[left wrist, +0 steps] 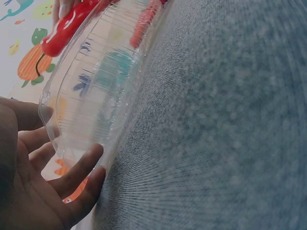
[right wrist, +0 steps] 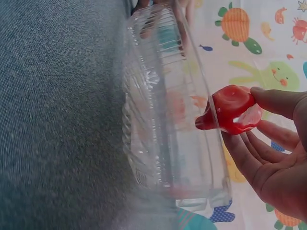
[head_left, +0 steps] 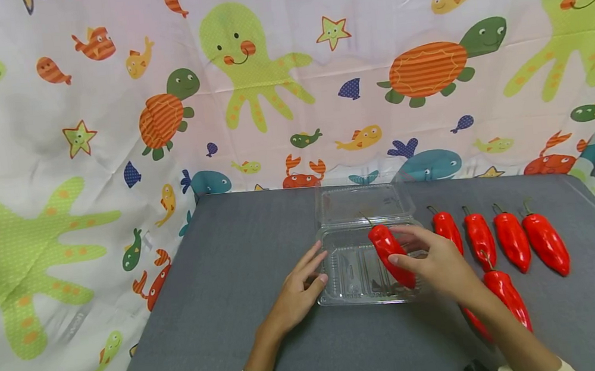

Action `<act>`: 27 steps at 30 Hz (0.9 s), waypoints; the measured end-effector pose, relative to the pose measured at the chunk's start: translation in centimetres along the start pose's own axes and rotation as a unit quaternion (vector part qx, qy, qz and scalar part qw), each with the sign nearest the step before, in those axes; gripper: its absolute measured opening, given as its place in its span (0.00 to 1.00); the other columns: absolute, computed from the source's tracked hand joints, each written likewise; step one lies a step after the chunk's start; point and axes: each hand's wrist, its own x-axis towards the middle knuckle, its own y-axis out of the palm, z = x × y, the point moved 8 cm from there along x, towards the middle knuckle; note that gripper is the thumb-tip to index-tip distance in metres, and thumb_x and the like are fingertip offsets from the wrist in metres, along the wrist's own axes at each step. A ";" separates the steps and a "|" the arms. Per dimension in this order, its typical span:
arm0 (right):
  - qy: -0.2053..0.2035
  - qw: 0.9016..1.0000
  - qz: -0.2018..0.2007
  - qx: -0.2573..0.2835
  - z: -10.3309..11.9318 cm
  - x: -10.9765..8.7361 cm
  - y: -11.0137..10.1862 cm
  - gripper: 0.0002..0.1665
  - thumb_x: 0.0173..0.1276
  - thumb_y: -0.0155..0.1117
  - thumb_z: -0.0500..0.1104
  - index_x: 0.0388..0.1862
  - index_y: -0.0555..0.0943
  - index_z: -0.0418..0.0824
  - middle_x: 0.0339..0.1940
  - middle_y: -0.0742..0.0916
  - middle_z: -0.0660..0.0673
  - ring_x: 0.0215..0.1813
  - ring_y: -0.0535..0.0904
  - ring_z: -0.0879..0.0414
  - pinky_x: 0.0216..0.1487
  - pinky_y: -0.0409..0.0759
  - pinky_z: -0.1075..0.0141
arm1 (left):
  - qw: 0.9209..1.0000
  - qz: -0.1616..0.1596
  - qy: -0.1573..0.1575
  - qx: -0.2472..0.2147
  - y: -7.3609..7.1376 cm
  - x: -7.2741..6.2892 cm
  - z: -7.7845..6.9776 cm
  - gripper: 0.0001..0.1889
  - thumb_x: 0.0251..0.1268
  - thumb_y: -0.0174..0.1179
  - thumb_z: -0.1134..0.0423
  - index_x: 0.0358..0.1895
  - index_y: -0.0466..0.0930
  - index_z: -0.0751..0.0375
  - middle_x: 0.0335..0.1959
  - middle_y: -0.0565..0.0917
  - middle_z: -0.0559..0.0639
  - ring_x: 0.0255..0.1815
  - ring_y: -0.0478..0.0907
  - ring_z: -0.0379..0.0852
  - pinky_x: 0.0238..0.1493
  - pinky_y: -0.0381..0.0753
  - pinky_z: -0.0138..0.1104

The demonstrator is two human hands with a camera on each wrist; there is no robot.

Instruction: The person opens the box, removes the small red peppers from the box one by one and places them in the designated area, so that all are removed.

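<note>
A clear plastic clamshell box point(head_left: 346, 276) lies on the grey table with its lid point(head_left: 361, 203) folded back away from me. My right hand point(head_left: 439, 261) pinches a red pepper point(head_left: 390, 254) between thumb and fingers, over the right half of the box. In the right wrist view the pepper point(right wrist: 235, 110) is at the height of the rim, its tip inside the box wall. My left hand point(head_left: 299, 290) rests at the box's left side, its fingers spread and fairly straight, fingertips at the wall point(left wrist: 72, 124).
Right of the box stands a row of several red peppers point(head_left: 513, 242), stems pointing away. Nearer to me lie two more, one pepper point(head_left: 507, 296) and another pepper point(head_left: 474, 321) partly hidden under my right forearm. A curtain with sea animals point(head_left: 267, 93) hangs behind the table.
</note>
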 end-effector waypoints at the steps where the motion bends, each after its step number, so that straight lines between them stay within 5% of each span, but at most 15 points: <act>1: 0.000 1.000 -0.001 0.001 0.1 -0.1 -0.2 0.37 0.70 0.77 0.49 0.75 0.76 0.46 0.60 0.88 0.36 0.57 0.85 0.38 0.44 0.89 0.57 | 1.000 -0.001 0.000 0.000 0.0 0.0 0.0 0.27 0.81 0.57 0.68 0.79 0.68 0.65 0.86 0.60 0.58 0.59 0.83 0.61 0.55 0.80 0.38; 27: 0.044 0.997 -0.043 -0.053 -2.7 -4.2 -6.5 0.39 0.73 0.73 0.56 0.79 0.73 0.47 0.62 0.84 0.35 0.59 0.81 0.38 0.41 0.84 0.71 | 1.000 -0.007 0.006 0.003 0.0 0.0 0.0 0.27 0.80 0.57 0.70 0.79 0.69 0.65 0.85 0.61 0.58 0.57 0.85 0.60 0.55 0.81 0.41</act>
